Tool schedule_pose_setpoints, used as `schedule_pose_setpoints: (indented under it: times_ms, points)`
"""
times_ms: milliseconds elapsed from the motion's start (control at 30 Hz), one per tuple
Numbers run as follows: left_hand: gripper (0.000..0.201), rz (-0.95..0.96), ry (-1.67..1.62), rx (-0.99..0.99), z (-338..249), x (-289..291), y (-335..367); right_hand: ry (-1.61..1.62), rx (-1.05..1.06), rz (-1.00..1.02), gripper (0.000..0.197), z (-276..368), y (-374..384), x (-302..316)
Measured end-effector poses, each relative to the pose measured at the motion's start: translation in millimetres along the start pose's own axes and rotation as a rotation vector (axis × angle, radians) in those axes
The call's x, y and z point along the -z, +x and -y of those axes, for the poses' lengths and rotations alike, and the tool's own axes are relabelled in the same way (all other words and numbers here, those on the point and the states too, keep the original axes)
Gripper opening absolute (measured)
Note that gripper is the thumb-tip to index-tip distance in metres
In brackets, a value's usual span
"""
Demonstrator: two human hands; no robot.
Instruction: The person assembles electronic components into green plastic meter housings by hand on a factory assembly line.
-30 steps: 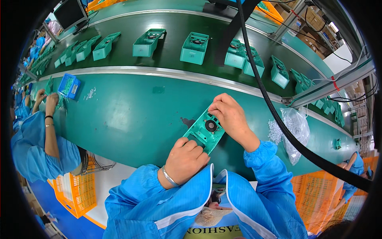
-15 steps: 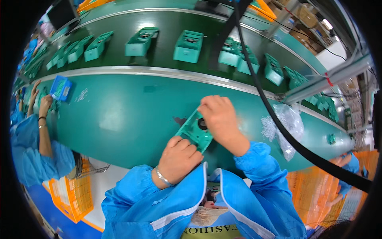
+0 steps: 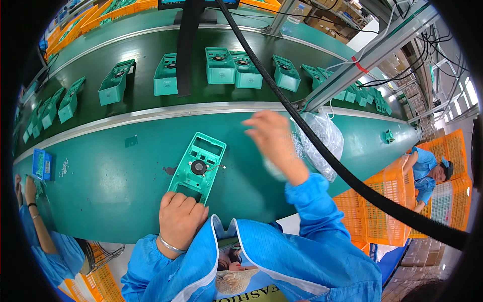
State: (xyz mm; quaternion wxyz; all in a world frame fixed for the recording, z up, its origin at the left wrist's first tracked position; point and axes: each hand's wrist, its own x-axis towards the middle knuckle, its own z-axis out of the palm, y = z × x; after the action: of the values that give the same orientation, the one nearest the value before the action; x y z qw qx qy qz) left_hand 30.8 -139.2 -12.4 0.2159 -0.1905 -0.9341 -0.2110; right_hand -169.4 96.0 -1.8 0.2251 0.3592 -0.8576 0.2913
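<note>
A green plastic housing (image 3: 184,177) lies on the workbench in front of me, its open inside facing up. A round black speaker (image 3: 198,167) sits inside it, and a thin wire runs from the speaker past the housing's right edge. My left hand (image 3: 182,219) is closed on the near end of the housing. My right hand (image 3: 274,143) is held above the bench, right of the housing and apart from it. Its fingers are slightly blurred, apart and partly bent, with nothing visible in them. Close behind this hand is a clear plastic bag (image 3: 324,138) with small pale parts.
Behind the bench, a dark green conveyor (image 3: 146,105) carries several similar housings (image 3: 249,73). A black cable (image 3: 347,166) crosses the right side in front of the metal post (image 3: 372,60). A blue bin (image 3: 42,164) stands far left, beside a co-worker's hand (image 3: 30,189).
My right hand has left the housing and moved rightward. The housing has shifted left in the view and lies flatter, my left hand still on its near end. The whole view has turned right.
</note>
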Motion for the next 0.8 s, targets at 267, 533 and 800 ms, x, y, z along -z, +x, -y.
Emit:
schedule_pose_setpoints:
  times_ms: [267, 533, 800]
  points:
    - [0.024, 0.007, -0.001, -0.008, 1, 1, -1, -0.167, -0.33, 0.114, 0.007, -92, -45, 56]
    - [0.024, 0.025, 0.011, 0.007, 2, 3, -3, -0.245, -0.24, 0.182, 0.006, -96, -50, 54]
    - [0.022, 0.014, -0.005, 0.002, 3, 5, -3, -0.324, -0.199, 0.21, 0.006, -92, -51, 53]
